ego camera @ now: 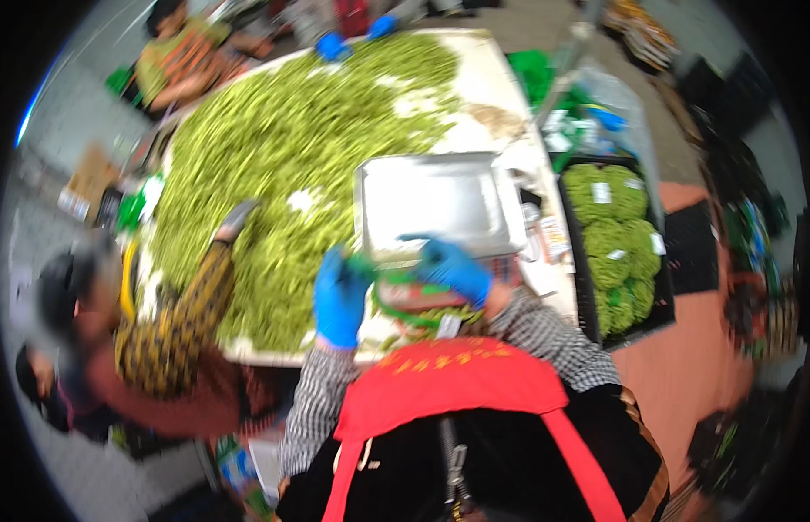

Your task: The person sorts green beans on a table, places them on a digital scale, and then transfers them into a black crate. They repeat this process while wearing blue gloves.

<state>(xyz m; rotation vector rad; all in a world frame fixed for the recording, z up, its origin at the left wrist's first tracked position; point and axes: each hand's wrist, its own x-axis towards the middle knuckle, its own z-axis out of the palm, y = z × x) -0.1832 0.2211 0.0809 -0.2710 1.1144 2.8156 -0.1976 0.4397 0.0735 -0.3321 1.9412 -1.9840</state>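
My left hand (343, 297), in a blue glove, is closed on one end of green mesh netting (405, 321), which is blurred. My right hand (454, 267), also blue-gloved, grips the netting's other side, its index finger stretched out to the left. Below the hands the netting loops down near my red apron (450, 372), and a white tag (449, 326) hangs there. Just beyond my hands sits a bare metal weighing tray (437, 202). Thin green pods or peppers (274, 143) lie heaped over the table to the left and behind the tray.
At the right, a black crate (666, 307) holds several filled green mesh bags (614, 241) with white labels. More green netting (532, 72) lies beyond it by a pole (568, 72). A co-worker's gloved hand (235, 218) reaches into the heap from the left; blue-gloved hands (333, 47) work at the far edge.
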